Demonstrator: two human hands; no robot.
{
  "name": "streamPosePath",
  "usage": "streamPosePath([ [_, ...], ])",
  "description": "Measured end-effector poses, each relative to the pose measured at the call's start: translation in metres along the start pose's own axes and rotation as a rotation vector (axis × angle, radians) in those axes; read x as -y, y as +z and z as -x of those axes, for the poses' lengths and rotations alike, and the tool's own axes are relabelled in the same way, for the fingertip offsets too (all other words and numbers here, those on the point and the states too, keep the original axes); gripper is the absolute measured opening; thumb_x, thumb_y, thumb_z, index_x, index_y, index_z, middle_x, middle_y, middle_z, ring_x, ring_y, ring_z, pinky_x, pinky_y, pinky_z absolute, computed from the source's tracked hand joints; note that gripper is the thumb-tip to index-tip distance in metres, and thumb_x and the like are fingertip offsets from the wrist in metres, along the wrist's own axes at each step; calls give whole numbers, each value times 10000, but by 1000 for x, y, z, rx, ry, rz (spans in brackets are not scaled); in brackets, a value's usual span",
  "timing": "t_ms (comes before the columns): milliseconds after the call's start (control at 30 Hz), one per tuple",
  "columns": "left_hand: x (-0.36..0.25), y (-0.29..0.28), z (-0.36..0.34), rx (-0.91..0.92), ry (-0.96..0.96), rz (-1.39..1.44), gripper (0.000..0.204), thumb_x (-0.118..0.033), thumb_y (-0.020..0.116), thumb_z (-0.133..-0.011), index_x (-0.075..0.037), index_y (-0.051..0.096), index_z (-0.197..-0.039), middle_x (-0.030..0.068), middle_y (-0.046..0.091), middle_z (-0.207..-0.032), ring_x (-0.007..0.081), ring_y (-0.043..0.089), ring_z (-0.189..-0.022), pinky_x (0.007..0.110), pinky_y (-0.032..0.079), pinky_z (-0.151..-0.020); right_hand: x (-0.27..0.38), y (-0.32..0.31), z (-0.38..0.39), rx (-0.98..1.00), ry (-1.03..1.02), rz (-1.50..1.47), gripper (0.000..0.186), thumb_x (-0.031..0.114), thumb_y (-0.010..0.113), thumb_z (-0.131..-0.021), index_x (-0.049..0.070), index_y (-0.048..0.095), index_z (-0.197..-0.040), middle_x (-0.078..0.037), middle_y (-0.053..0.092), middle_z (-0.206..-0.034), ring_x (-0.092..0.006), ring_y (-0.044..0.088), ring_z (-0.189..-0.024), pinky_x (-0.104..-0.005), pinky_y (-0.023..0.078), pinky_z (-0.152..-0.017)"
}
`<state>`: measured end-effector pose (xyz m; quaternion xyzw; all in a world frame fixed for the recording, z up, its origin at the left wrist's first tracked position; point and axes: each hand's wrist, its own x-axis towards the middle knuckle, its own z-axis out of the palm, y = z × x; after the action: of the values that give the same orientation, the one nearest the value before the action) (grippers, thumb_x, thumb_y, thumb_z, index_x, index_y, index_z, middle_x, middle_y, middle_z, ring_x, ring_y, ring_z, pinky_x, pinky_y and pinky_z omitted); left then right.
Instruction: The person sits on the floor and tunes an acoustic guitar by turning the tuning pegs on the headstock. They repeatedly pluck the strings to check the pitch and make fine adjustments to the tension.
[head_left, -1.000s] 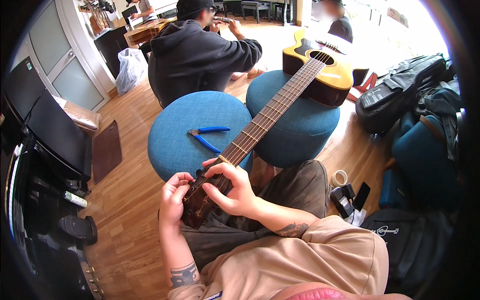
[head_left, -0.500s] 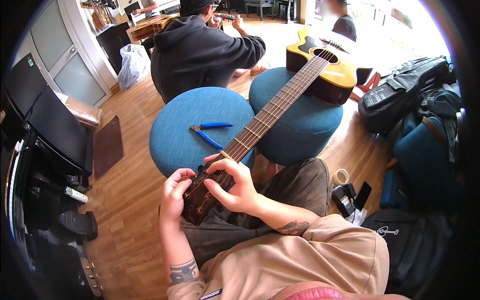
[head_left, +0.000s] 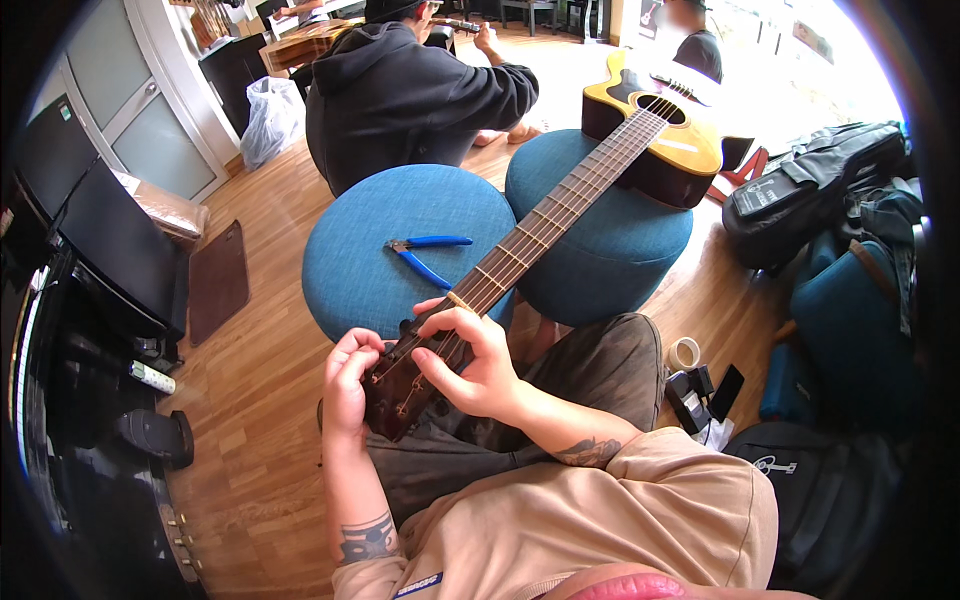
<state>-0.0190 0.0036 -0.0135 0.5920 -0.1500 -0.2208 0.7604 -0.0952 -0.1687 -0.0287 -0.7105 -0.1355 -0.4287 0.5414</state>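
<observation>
An acoustic guitar (head_left: 560,212) lies on its back. Its yellow-topped body rests on the farther blue stool (head_left: 600,255), and its neck slants down toward me to the dark headstock (head_left: 398,400) over my lap. At the headstock's left edge my left hand (head_left: 348,375) is closed, fingertips pinched at a tuning peg that they mostly cover. My right hand (head_left: 475,365) curls over the headstock just below the nut, thumb and fingers on it by the strings. Blue-handled wire cutters (head_left: 425,252) lie with handles spread on the nearer blue stool (head_left: 345,260).
Ahead sits a person in a dark hoodie (head_left: 410,105) holding a guitar. A black piano (head_left: 90,430) stands at left. On the right are black gig bags (head_left: 800,190), a tape roll (head_left: 683,353), a small black box (head_left: 686,398) and a phone (head_left: 726,392) on the floor.
My left fingers have curled in more tightly at the peg. My right hand stays over the headstock. The whole view has shifted slightly.
</observation>
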Motion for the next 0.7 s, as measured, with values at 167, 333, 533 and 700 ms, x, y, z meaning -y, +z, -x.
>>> streamPosePath([
  [167, 9, -4, -5, 29, -40, -95, 182, -37, 477, -908, -16, 626, -1010, 41, 667, -912, 80, 609, -773, 217, 483, -704, 0, 1, 2, -17, 21, -8, 235, 67, 764, -768, 16, 637, -959, -182, 658, -1021, -305, 642, -985, -379, 492, -863],
  [333, 9, -5, -7, 120, -23, 72, 167, -13, 458, -900, -43, 614, -949, 45, 671, -899, 80, 605, -767, 214, 483, -698, 1, 0, 2, 21, -3, 22, 230, 53, 745, -798, 9, 617, -984, -198, 654, -1090, -227, 641, -941, -337, 484, -836],
  [533, 8, -5, -7, 82, 6, 29, 132, -25, 490, -910, -46, 615, -946, 44, 676, -898, 84, 608, -787, 229, 486, -736, -1, -1, 3, 19, -6, 30, 225, 34, 743, -791, 9, 616, -976, -192, 653, -1102, -216, 641, -916, -325, 485, -817],
  [700, 9, -6, -6, 32, -25, -125, 143, -37, 510, -907, -26, 639, -969, 42, 680, -918, 87, 613, -824, 239, 489, -757, -1, 3, 1, -1, 25, -12, 233, 55, 763, -765, 22, 632, -955, -170, 656, -1001, -305, 641, -1005, -381, 493, -860],
])
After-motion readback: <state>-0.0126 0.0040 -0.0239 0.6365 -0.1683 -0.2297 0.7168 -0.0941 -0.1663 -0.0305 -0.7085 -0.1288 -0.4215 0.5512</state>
